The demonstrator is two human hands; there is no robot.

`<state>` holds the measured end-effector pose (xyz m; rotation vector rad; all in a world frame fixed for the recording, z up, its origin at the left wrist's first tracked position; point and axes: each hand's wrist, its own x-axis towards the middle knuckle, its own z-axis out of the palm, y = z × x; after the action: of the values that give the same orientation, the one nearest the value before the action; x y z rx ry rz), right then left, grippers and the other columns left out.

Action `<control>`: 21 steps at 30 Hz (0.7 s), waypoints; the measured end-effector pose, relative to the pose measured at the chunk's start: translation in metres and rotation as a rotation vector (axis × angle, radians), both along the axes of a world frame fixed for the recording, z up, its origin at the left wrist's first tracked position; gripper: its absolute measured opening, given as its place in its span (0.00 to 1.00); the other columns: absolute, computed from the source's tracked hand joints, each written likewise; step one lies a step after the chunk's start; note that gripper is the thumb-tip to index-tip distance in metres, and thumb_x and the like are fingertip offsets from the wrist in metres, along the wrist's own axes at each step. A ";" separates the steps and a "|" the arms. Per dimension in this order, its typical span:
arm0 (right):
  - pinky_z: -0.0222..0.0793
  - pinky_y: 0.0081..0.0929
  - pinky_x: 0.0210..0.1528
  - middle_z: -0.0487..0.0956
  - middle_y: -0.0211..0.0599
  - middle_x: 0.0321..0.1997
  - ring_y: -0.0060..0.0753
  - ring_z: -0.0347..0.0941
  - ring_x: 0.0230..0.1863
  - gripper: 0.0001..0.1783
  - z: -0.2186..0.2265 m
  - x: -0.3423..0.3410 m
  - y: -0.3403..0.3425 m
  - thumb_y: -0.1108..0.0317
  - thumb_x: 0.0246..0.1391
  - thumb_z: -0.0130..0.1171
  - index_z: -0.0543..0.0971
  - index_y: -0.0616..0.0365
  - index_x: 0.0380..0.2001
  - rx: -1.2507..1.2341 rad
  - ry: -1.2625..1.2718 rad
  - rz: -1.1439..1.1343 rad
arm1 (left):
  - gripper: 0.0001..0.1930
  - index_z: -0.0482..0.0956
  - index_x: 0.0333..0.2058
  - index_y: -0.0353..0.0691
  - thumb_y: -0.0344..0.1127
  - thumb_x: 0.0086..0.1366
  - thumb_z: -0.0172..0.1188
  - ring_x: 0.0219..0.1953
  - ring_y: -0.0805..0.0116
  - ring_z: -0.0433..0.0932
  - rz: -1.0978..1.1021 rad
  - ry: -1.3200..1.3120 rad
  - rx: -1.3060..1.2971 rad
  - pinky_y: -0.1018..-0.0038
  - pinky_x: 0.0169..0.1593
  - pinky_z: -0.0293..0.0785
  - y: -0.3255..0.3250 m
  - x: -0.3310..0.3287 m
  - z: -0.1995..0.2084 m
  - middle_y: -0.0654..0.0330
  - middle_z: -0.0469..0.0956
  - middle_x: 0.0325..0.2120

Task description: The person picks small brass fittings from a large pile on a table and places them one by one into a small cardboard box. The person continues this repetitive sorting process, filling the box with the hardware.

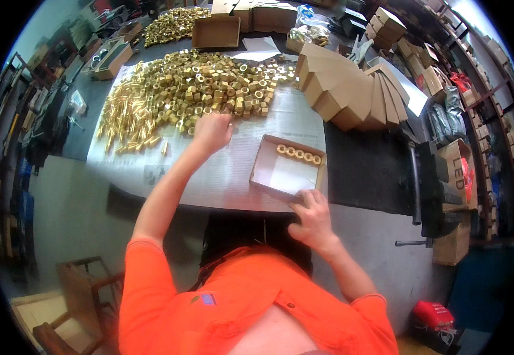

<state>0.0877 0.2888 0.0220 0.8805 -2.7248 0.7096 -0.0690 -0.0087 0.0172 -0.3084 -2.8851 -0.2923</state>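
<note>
A large heap of brass nuts [209, 83] lies on newspaper [209, 177] spread over the table. My left hand [212, 132] is at the heap's near edge with its fingers curled in; whatever they hold is hidden. To its right stands a small open cardboard box [261, 160]. Inside, along the far wall, a row of several brass nuts [299, 154] sits on the white bottom. My right hand [312, 220] grips the box's near wall by its right corner. Slim brass pins [128, 121] are scattered left of the nuts.
Folded brown cardboard boxes [345, 89] fan out at the right back. Behind the heap are an empty cardboard tray [216, 33] and another brass heap [174, 25]. A vise with a long handle [415, 183] is at the right edge. A wooden chair [85, 290] stands lower left.
</note>
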 end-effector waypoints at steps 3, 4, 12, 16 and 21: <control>0.63 0.42 0.51 0.72 0.45 0.43 0.48 0.66 0.47 0.21 0.002 0.001 0.000 0.66 0.24 0.58 0.81 0.63 0.29 -0.002 -0.003 -0.005 | 0.09 0.77 0.27 0.40 0.40 0.56 0.61 0.27 0.49 0.80 0.045 -0.015 0.033 0.56 0.31 0.75 0.000 0.003 -0.020 0.52 0.79 0.22; 0.63 0.42 0.51 0.72 0.45 0.43 0.48 0.66 0.47 0.21 0.002 0.002 0.001 0.66 0.24 0.58 0.81 0.63 0.29 -0.005 -0.005 -0.007 | 0.09 0.77 0.27 0.41 0.40 0.56 0.61 0.27 0.49 0.80 0.056 0.008 0.041 0.56 0.31 0.75 0.001 0.002 -0.023 0.51 0.79 0.22; 0.63 0.43 0.52 0.72 0.46 0.44 0.48 0.66 0.47 0.21 0.000 0.001 0.001 0.65 0.24 0.58 0.80 0.62 0.29 -0.010 -0.006 0.011 | 0.07 0.78 0.28 0.41 0.38 0.55 0.62 0.26 0.52 0.80 0.026 0.027 0.095 0.59 0.30 0.74 0.004 0.001 -0.027 0.54 0.80 0.21; 0.63 0.42 0.52 0.72 0.46 0.44 0.48 0.66 0.48 0.21 -0.001 0.001 0.002 0.65 0.24 0.58 0.80 0.62 0.29 -0.002 -0.004 -0.006 | 0.07 0.82 0.29 0.41 0.36 0.54 0.64 0.25 0.55 0.80 -0.112 -0.093 0.451 0.63 0.29 0.74 0.030 0.021 0.023 0.54 0.80 0.21; 0.63 0.42 0.52 0.72 0.47 0.44 0.48 0.66 0.48 0.21 0.001 0.001 0.002 0.65 0.24 0.58 0.80 0.62 0.29 0.010 -0.003 -0.002 | 0.07 0.83 0.28 0.42 0.36 0.51 0.63 0.28 0.56 0.80 -0.305 -0.059 0.257 0.63 0.31 0.74 0.069 0.031 0.022 0.55 0.80 0.23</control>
<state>0.0888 0.2908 0.0225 0.8790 -2.7340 0.6988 -0.0379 0.0598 0.0394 -0.7024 -2.8053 -0.7275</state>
